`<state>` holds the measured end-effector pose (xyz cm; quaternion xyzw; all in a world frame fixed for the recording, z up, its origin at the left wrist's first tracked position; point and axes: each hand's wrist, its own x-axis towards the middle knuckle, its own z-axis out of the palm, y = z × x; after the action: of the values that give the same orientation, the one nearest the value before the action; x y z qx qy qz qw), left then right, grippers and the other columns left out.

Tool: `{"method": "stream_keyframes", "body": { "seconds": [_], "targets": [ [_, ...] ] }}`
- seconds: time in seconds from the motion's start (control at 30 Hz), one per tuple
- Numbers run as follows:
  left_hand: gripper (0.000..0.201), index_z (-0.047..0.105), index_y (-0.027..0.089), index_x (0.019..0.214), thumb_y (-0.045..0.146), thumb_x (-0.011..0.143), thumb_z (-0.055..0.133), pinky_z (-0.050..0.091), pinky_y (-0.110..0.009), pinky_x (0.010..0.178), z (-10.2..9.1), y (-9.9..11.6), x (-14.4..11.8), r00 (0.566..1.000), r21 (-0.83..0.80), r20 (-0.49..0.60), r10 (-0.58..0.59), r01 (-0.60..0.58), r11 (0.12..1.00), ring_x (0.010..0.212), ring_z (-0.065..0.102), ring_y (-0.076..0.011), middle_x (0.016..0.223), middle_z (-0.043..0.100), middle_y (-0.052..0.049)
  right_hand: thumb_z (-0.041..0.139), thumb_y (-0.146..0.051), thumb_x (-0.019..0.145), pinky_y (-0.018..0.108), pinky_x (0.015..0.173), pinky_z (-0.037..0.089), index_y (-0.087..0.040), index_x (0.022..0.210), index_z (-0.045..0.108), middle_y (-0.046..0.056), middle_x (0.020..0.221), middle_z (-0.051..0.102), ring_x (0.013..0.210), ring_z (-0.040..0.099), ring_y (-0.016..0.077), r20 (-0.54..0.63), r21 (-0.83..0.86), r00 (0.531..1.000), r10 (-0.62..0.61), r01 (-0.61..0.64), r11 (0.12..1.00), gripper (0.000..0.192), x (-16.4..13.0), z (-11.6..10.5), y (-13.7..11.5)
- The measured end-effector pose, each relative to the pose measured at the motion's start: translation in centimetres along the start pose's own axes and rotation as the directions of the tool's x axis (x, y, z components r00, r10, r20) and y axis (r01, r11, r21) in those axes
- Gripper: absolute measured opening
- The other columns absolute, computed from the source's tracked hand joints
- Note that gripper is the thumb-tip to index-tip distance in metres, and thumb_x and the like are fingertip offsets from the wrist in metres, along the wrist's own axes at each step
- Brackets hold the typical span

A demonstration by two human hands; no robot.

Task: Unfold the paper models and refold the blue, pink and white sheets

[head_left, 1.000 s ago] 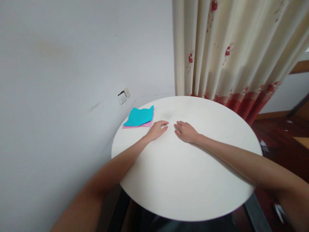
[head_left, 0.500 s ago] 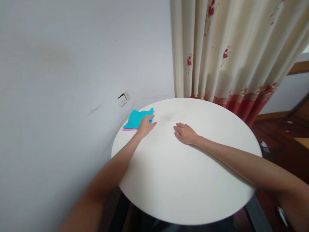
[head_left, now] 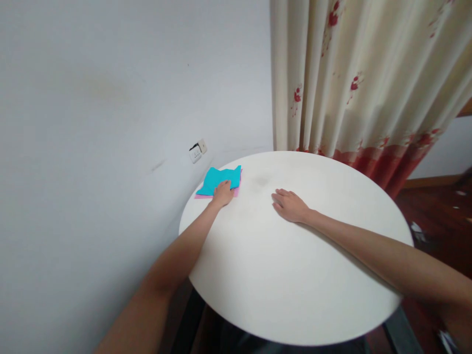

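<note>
At the far left of the round white table [head_left: 295, 275] lies a creased bright-blue sheet of paper [head_left: 223, 176], its edges slightly raised. Under it is a pink sheet [head_left: 238, 191], visible along the near and right edges. My left hand [head_left: 223, 193] is at the near edge of the blue sheet, fingers bent over it and thumb by its edge; the fingertips are partly hidden. My right hand [head_left: 289, 205] rests palm down on the bare tabletop, right of the papers, fingers stretched out and holding nothing.
A white wall [head_left: 129, 123] runs close along the table's left side, with a socket [head_left: 195, 154] just above the papers. Behind the table hangs a cream curtain [head_left: 332, 88] with red flowers. Dark reddish floor [head_left: 438, 211] shows at the right.
My left hand has drawn back slightly and closed its spread thumb and fingers at the blue sheet's near edge. My right hand stays in place. The view has shifted a little left.
</note>
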<state>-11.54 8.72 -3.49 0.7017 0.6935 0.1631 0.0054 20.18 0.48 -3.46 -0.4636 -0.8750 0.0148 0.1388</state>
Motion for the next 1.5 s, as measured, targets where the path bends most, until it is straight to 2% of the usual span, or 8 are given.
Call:
{"method": "stream_keyframes", "body": {
  "seconds": [0.3, 0.57, 0.7, 0.87, 1.03, 1.17, 1.33, 1.5],
  "targets": [
    [0.04, 0.063, 0.013, 0.133, 0.027, 0.097, 0.051, 0.034, -0.048, 0.116, 0.5, -0.5, 0.1, 1.0, -0.144, -0.01, -0.007, 0.005, 0.99, 0.141, 0.048, -0.0329, 0.148, 0.054, -0.02, 0.041, -0.031, 0.102, 0.047, 0.112, 0.037, -0.015, 0.128, 0.062, 0.018, 0.148, 0.053, 0.139, 0.046, 0.0318, -0.01, -0.004, 1.0, -0.007, 0.007, 1.0, 0.037, 0.0, -0.1, -0.2],
    [0.042, 0.059, 0.013, 0.137, 0.026, 0.101, 0.043, 0.026, -0.05, 0.122, -1.1, 1.2, -0.3, 0.963, -0.314, -0.267, 0.04, -0.127, 0.941, 0.145, 0.042, -0.0297, 0.148, 0.054, -0.018, 0.042, -0.031, 0.102, 0.047, 0.113, 0.037, -0.014, 0.131, 0.06, 0.018, 0.147, 0.053, 0.139, 0.046, 0.0317, -0.009, -0.004, 1.0, 0.0, 0.0, 1.0, 0.038, 0.2, 0.1, 0.0],
    [0.039, 0.061, 0.021, 0.136, 0.033, 0.1, 0.051, 0.029, -0.05, 0.122, -2.9, 4.6, -2.2, 0.848, -0.506, -0.513, 0.134, -0.425, 0.75, 0.141, 0.048, -0.0283, 0.143, 0.059, -0.012, 0.043, -0.031, 0.101, 0.05, 0.111, 0.039, -0.015, 0.128, 0.063, 0.019, 0.146, 0.055, 0.138, 0.048, 0.0329, -0.024, 0.013, 1.0, -0.011, 0.011, 1.0, 0.036, 0.1, 0.1, 0.0],
    [0.05, 0.063, 0.02, 0.127, 0.06, 0.101, 0.046, 0.042, -0.042, 0.115, -4.5, 8.9, -5.7, 0.81, -0.649, -0.576, 0.106, -0.532, 0.543, 0.131, 0.057, -0.0271, 0.13, 0.067, -0.012, 0.051, -0.029, 0.097, 0.046, 0.11, 0.041, -0.017, 0.125, 0.066, 0.016, 0.139, 0.062, 0.132, 0.055, 0.0315, -0.07, 0.169, 0.997, 0.017, -0.005, 0.986, 0.034, 0.7, 0.6, 0.8],
    [0.053, 0.063, 0.018, 0.094, 0.07, 0.092, 0.055, 0.06, -0.031, 0.078, -3.8, 11.3, -6.5, 0.932, -0.925, -0.348, -0.098, -0.325, 0.196, 0.087, 0.071, -0.022, 0.082, 0.072, -0.007, 0.046, -0.015, 0.091, 0.041, 0.105, 0.047, -0.014, 0.132, 0.061, 0.016, 0.136, 0.064, 0.119, 0.063, 0.0266, -0.198, 0.421, 0.929, 0.314, -0.209, 0.883, 0.044, 2.5, -0.8, 4.8],
    [0.048, 0.059, 0.019, 0.119, 0.062, 0.099, 0.052, 0.059, -0.038, 0.093, -3.4, 12.4, -6.5, 0.987, -0.986, -0.157, 0.012, -0.156, -0.051, 0.109, 0.07, -0.0232, 0.113, 0.073, -0.011, 0.038, -0.021, 0.093, 0.043, 0.104, 0.047, -0.011, 0.136, 0.056, 0.02, 0.137, 0.06, 0.12, 0.06, 0.0272, -0.431, 0.574, 0.724, 0.539, -0.241, 0.782, 0.047, 2.8, -3.3, 8.4],
    [0.058, 0.048, 0.019, 0.142, 0.061, 0.105, 0.033, 0.052, -0.049, 0.106, -3.2, 12.2, -6.6, 0.987, -0.99, 0.052, 0.149, 0.032, 0.138, 0.127, 0.062, -0.0262, 0.13, 0.068, -0.015, 0.035, -0.036, 0.096, 0.047, 0.104, 0.045, -0.015, 0.122, 0.065, 0.017, 0.127, 0.066, 0.118, 0.06, 0.0296, -0.449, 0.681, 0.664, 0.598, -0.179, 0.71, 0.045, 2.2, -4.7, 10.0],
    [0.054, 0.055, 0.015, 0.136, 0.057, 0.104, 0.041, 0.051, -0.049, 0.109, -2.1, 11.0, -5.9, 0.974, -0.983, 0.143, 0.174, 0.119, 0.14, 0.127, 0.062, -0.0293, 0.131, 0.068, -0.016, 0.044, -0.035, 0.093, 0.042, 0.094, 0.051, -0.014, 0.116, 0.067, 0.016, 0.12, 0.069, 0.102, 0.065, 0.0266, -0.402, 0.678, 0.738, 0.542, -0.157, 0.718, 0.039, 2.0, -4.1, 9.1]
  ]
}}
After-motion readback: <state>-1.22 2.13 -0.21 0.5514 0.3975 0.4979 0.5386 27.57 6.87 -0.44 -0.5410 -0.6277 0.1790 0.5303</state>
